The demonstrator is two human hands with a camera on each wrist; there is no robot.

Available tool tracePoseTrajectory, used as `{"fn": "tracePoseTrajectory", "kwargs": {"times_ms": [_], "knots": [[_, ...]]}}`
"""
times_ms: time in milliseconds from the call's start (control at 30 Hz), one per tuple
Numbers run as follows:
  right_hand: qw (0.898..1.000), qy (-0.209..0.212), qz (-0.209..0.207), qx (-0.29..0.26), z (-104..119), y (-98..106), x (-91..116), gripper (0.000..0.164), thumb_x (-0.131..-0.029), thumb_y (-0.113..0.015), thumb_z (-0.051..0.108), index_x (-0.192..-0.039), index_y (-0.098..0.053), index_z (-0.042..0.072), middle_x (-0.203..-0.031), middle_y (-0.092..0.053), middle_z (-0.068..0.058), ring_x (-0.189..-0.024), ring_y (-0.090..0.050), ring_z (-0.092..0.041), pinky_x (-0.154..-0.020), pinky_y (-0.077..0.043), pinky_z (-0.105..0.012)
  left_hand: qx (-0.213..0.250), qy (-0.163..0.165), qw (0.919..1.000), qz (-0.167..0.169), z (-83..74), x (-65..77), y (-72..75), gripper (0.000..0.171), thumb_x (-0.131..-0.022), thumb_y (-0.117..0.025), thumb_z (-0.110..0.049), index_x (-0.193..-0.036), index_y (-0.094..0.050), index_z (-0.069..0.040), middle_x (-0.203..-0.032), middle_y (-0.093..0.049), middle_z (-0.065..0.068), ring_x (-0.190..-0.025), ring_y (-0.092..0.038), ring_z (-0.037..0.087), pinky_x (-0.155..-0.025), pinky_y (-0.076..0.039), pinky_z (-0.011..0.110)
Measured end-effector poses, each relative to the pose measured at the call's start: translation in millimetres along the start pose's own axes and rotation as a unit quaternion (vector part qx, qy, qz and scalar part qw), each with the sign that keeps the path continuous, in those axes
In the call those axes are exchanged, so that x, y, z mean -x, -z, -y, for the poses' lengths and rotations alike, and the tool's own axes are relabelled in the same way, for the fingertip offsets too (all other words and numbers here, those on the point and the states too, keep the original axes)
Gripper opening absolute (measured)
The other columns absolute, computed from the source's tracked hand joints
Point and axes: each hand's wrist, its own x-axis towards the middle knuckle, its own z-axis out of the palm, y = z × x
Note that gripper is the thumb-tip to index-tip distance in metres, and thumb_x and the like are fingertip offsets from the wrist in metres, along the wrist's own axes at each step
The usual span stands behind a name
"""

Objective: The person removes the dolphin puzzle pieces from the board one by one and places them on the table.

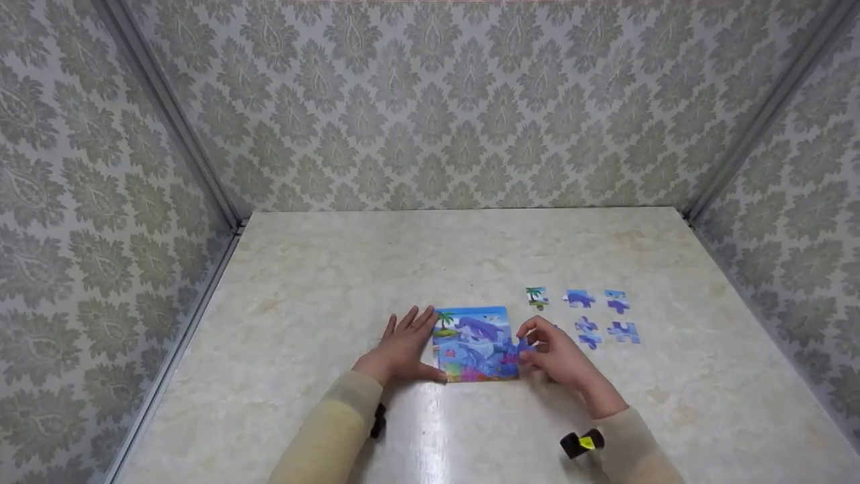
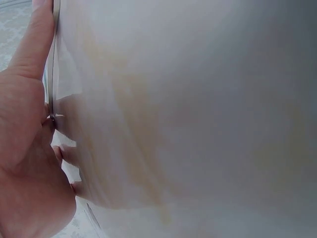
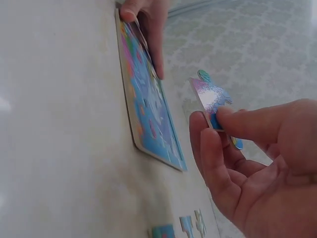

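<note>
A puzzle board [image 1: 474,339] printed with dolphins, a palm tree and blue sea lies flat on the table. My left hand [image 1: 403,348] rests at its left edge, fingers spread and thumb on the lower left corner. Just off the board's right edge, my right hand [image 1: 554,353] pinches a puzzle piece [image 3: 210,96] between thumb and fingers. In the right wrist view that piece is held up off the table, blue and pink with a green tab. The left wrist view shows mostly tabletop beside the left hand [image 2: 29,148].
Loose pieces lie right of the board: a palm tree piece [image 1: 537,296], a dolphin piece [image 1: 578,298], a piece [image 1: 617,301] beside it, and two nearer ones [image 1: 588,332], [image 1: 625,331]. Patterned walls [image 1: 430,101] enclose the table's back and sides.
</note>
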Motion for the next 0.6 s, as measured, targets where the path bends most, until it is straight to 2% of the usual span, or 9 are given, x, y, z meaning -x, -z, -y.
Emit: {"fn": "tracePoseTrajectory", "kwargs": {"times_ms": [233, 433, 600], "knots": [[0.998, -0.054, -0.033, 0.008, -10.6, 32.9, 13.3, 0.026, -0.097, -0.064, -0.002, -0.119, -0.058, 0.009, -0.11, -0.058, -0.012, -0.083, -0.063, -0.019, -0.069, -0.057, -0.028, -0.002, -0.003, 1.0, 0.003, 1.1, 0.5, 0.1, 0.125, -0.076, -0.079, -0.07, -0.167, -0.013, -0.015, -0.176, -0.007, 0.002, -0.163, -0.002, 0.032, -0.128, 0.0, 0.064], [0.997, -0.065, -0.035, 0.022, -25.0, 58.9, 26.2, 0.029, -0.096, -0.065, 0.002, -0.123, -0.056, 0.005, -0.109, -0.06, -0.014, -0.086, -0.063, -0.021, -0.073, -0.06, -0.028, 0.003, -0.003, 1.0, 0.007, 1.0, 0.6, -0.3, 0.126, -0.075, -0.08, -0.069, -0.167, -0.013, -0.015, -0.176, -0.007, 0.002, -0.163, -0.002, 0.032, -0.128, 0.001, 0.065], [0.994, -0.091, -0.034, 0.038, -37.6, 78.1, 36.1, 0.031, -0.096, -0.067, 0.004, -0.125, -0.055, 0.005, -0.112, -0.061, -0.013, -0.089, -0.061, -0.021, -0.075, -0.058, -0.029, 0.004, -0.004, 1.0, 0.003, 1.0, -0.1, -0.7, 0.126, -0.075, -0.081, -0.068, -0.167, -0.014, -0.014, -0.176, -0.008, 0.002, -0.163, -0.003, 0.032, -0.128, 0.001, 0.065]]}}
